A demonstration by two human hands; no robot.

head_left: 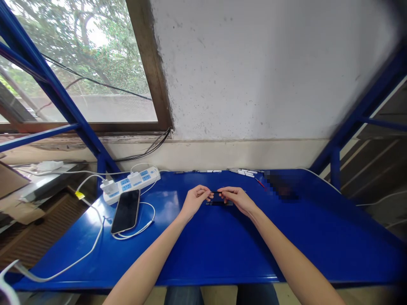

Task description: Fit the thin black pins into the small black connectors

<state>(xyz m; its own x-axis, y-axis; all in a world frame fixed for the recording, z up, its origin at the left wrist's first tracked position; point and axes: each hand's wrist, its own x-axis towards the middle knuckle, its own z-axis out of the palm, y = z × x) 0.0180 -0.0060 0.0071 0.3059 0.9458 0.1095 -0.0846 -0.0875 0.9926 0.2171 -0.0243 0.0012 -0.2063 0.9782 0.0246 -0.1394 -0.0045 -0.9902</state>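
My left hand (197, 199) and my right hand (237, 198) meet over the middle of the blue table. Between them they pinch a thin black pen-like piece (216, 192), one end in each set of fingertips. It is held roughly level; the fingers hide its ends, so I cannot tell exactly what part it is. Just below it on the tabletop lie several dark, slim pieces (219, 203), partly covered by the right hand's fingers. Farther back, several white pens (244, 172) lie in a loose bunch, with a red slim piece (260, 183) beside them.
A phone (126, 212) lies at the left by a white power strip (132, 185) with chargers. A white cable (95, 241) runs over the left part of the blue table (222, 254). A blurred dark object (282, 186) lies at the back right. Blue posts (335, 169) flank the table.
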